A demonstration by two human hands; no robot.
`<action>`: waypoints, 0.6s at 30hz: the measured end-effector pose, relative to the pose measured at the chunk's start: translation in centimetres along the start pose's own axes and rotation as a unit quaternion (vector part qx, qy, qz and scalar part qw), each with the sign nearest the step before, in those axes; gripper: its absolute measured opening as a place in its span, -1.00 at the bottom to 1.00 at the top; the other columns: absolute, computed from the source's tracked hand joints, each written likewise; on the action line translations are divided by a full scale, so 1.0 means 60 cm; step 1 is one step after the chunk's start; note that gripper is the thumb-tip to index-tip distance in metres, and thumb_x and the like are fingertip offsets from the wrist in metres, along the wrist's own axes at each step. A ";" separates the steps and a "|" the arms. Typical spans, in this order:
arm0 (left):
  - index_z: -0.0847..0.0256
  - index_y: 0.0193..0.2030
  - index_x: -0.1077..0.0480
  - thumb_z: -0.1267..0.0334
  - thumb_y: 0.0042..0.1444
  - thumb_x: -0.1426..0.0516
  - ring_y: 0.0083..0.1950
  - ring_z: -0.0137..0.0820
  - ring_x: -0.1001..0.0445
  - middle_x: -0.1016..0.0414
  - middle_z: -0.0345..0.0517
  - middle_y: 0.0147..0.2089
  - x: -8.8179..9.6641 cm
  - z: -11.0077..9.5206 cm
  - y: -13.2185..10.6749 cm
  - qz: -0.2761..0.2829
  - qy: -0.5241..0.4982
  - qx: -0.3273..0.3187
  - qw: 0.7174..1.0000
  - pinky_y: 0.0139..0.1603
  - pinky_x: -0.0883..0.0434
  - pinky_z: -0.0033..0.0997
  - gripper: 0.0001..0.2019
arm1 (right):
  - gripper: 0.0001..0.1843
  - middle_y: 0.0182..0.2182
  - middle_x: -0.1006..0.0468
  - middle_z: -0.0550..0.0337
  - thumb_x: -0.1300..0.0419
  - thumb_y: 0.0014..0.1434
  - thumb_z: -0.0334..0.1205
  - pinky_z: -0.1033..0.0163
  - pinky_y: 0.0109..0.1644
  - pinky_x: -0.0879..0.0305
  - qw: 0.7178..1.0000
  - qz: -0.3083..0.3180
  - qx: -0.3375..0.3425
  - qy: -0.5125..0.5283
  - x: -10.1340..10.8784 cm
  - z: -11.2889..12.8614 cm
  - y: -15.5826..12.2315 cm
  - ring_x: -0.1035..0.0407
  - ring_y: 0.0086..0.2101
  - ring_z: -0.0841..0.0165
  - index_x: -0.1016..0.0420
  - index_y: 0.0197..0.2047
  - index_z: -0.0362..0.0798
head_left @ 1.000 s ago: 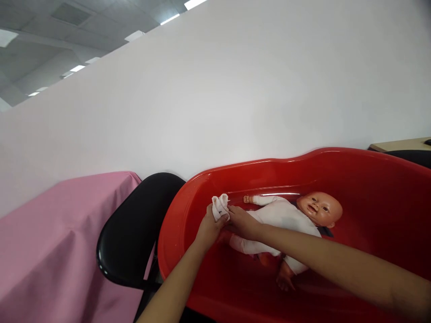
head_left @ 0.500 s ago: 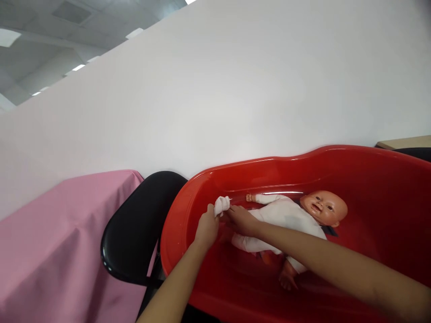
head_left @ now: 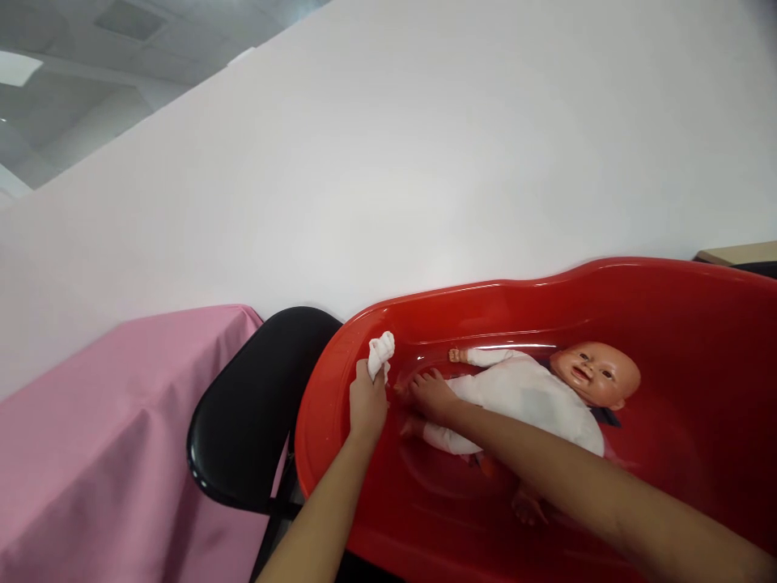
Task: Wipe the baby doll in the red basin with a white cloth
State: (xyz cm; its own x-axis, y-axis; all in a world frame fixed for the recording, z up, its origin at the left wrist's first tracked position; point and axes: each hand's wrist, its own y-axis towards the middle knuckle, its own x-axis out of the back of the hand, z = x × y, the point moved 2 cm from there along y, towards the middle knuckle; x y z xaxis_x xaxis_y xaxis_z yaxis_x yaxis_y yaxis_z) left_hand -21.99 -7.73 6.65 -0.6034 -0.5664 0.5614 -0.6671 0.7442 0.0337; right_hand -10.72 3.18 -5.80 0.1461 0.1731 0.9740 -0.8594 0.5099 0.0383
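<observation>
L hand [head_left: 367, 398] has fingers closed round a small white cloth [head_left: 381, 350], held up near the L end of the red tub [head_left: 321, 417]; can't tell if it's a sock. R hand [head_left: 434, 395] is at the foot end of the doll [head_left: 528, 397], fingers loosely spread; can't tell if gripping. Doll's lying face-up in tub, head twd R end, feet twd L. Looks mid-job: cloth's in hand, apart from doll; near foot seems bare, other mostly hidden; white outfit's still on.
</observation>
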 end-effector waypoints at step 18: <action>0.10 -0.06 -0.34 -0.07 0.40 -0.02 -0.40 -0.38 -0.52 -0.62 -0.06 -0.21 -0.005 0.001 -0.001 0.028 0.008 0.004 1.000 -0.42 -0.35 -0.44 -0.70 | -0.59 0.13 -0.51 -0.16 -0.16 0.36 -0.19 -0.20 0.29 -0.24 0.995 -0.045 0.080 0.045 0.038 0.019 -0.046 -0.37 0.13 -0.02 -0.49 0.21 -0.14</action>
State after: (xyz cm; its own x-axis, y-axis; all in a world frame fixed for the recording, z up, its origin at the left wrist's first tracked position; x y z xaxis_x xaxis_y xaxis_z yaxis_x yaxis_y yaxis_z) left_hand -21.80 -7.63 6.43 -0.6326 -0.5190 0.5748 -0.6362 0.7715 -0.0034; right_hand -8.55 1.21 -3.43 0.2628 0.2105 0.9416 -0.9067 0.3875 0.1665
